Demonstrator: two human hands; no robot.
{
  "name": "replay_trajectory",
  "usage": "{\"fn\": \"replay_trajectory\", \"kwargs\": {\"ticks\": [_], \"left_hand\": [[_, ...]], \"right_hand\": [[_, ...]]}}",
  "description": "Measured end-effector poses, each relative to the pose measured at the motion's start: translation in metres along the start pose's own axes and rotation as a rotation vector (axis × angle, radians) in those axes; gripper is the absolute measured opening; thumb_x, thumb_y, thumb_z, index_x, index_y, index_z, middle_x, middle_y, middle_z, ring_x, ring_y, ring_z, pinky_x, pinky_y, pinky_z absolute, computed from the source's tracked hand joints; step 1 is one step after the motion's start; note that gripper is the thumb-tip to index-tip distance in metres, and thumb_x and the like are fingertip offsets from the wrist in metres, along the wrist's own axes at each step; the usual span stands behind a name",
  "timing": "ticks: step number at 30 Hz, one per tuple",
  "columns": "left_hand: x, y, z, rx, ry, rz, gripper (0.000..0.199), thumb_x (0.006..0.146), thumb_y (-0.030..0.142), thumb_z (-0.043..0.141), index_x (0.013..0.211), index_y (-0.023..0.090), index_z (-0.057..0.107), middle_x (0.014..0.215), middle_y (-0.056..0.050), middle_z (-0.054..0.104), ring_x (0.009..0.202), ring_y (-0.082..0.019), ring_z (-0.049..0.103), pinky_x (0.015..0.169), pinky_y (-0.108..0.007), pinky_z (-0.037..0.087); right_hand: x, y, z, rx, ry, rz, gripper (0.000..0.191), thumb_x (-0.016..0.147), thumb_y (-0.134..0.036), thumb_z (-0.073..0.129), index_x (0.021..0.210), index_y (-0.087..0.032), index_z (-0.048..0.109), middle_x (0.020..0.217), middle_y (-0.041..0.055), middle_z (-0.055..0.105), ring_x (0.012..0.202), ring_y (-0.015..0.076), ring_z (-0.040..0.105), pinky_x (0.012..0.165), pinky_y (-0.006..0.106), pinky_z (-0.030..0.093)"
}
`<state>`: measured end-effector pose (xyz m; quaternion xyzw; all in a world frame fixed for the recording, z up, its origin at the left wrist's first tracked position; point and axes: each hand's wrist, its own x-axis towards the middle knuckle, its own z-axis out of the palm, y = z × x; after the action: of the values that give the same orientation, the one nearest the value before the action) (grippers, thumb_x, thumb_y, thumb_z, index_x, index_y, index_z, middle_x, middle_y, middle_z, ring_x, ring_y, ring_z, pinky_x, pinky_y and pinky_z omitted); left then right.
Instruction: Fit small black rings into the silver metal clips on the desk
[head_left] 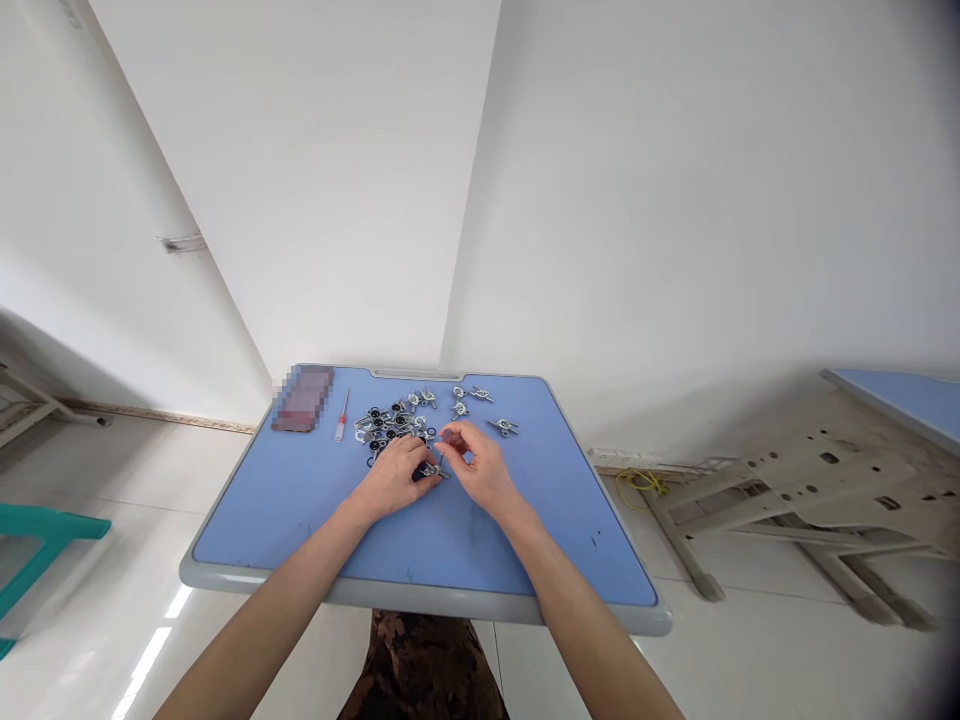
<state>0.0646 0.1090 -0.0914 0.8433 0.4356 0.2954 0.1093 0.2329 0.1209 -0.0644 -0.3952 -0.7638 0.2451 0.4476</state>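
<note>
— Two bare hands, then: the left hand (394, 478) and the right hand (480, 465), close together near the middle of that blue tabletop (300, 530). What's in front of them?

— A heap of small metal clip-like parts (394, 428), many with black rings, bunched at the upper middle of the table. A single part (433, 470) sits between the hands, just below the heap.

— How would those handle?

— Light and stiff, I'd judge, and fiddly, since their arms seem to catch on one another. The bare metal may feel slippery, so I'd pinch one by its metal body between thumb and forefinger.

— And the fingers?

— The right fingertips (444, 437) are pinched almost closed just above that single part, while the left fingers (424, 478) curl down beside it. From here, I can't tell whether either hand actually has hold of anything.

— Can you count it all?

— Not the heap: the parts overlap too much, though there look to be at least a dozen. Four more lie loose to its right. There's one red-handled screwdriver (341, 415) and one pixelated flat object (302, 398) near the table's upper left corner.

— Anything else in the room?

— One more blue-topped table (900, 395) at the right edge, a pale table frame (810, 490), a yellow cable (637, 483) on the floor, and a teal frame (45, 525) at the left.
</note>
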Motion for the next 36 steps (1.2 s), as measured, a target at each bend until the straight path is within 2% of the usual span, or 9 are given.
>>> {"fn": "replay_trajectory", "kwargs": {"ticks": [7, 14, 20, 24, 30, 36], "left_hand": [[0.002, -0.003, 0.001, -0.03, -0.018, -0.001, 0.013, 0.083, 0.028, 0.062, 0.077, 0.018, 0.056, 0.077, -0.002, 0.055, 0.078, -0.019, 0.053, 0.074, -0.033, 0.044], [0.002, -0.006, 0.002, -0.058, -0.041, 0.001, 0.011, 0.083, 0.027, 0.063, 0.079, 0.019, 0.057, 0.079, -0.002, 0.058, 0.081, -0.019, 0.054, 0.077, -0.034, 0.044], [0.002, -0.004, 0.001, -0.052, -0.04, 0.004, 0.009, 0.082, 0.026, 0.064, 0.08, 0.019, 0.057, 0.079, -0.002, 0.057, 0.082, -0.019, 0.055, 0.077, -0.033, 0.044], [0.002, -0.004, 0.001, -0.065, -0.035, -0.007, 0.01, 0.081, 0.024, 0.065, 0.081, 0.019, 0.057, 0.082, -0.002, 0.058, 0.084, -0.019, 0.055, 0.078, -0.033, 0.044], [0.002, -0.005, 0.003, -0.037, -0.023, -0.006, 0.013, 0.081, 0.026, 0.065, 0.077, 0.018, 0.055, 0.079, -0.002, 0.056, 0.081, -0.019, 0.054, 0.076, -0.033, 0.045], [0.002, -0.004, 0.003, -0.02, -0.018, -0.02, 0.013, 0.082, 0.027, 0.064, 0.077, 0.018, 0.055, 0.079, -0.002, 0.055, 0.078, -0.018, 0.054, 0.074, -0.033, 0.045]], "right_hand": [[0.0, 0.003, -0.001, 0.01, 0.001, -0.014, 0.015, 0.086, -0.027, 0.052, 0.098, -0.022, 0.058, 0.08, 0.0026, 0.061, 0.069, 0.0158, 0.058, 0.06, 0.027, 0.048], [0.003, 0.007, -0.007, 0.11, -0.088, 0.06, 0.016, 0.088, -0.027, 0.047, 0.098, -0.023, 0.058, 0.074, 0.0005, 0.06, 0.063, 0.0149, 0.059, 0.062, 0.029, 0.051], [0.003, 0.005, -0.011, 0.154, -0.198, 0.027, 0.023, 0.093, -0.025, 0.037, 0.112, -0.022, 0.049, 0.085, 0.003, 0.063, 0.073, 0.0154, 0.06, 0.072, 0.032, 0.051], [0.001, 0.004, -0.007, 0.13, -0.105, 0.017, 0.027, 0.093, -0.027, 0.038, 0.12, -0.021, 0.041, 0.083, 0.0036, 0.062, 0.077, 0.0167, 0.06, 0.07, 0.031, 0.051], [0.0, 0.003, -0.003, -0.027, -0.03, -0.072, 0.023, 0.091, -0.028, 0.045, 0.112, -0.023, 0.052, 0.096, 0.0065, 0.058, 0.076, 0.0161, 0.058, 0.065, 0.029, 0.051], [0.0, 0.006, 0.004, -0.008, 0.086, -0.141, 0.017, 0.088, -0.028, 0.053, 0.103, -0.024, 0.06, 0.089, 0.0045, 0.06, 0.073, 0.0164, 0.057, 0.07, 0.033, 0.052]]}}
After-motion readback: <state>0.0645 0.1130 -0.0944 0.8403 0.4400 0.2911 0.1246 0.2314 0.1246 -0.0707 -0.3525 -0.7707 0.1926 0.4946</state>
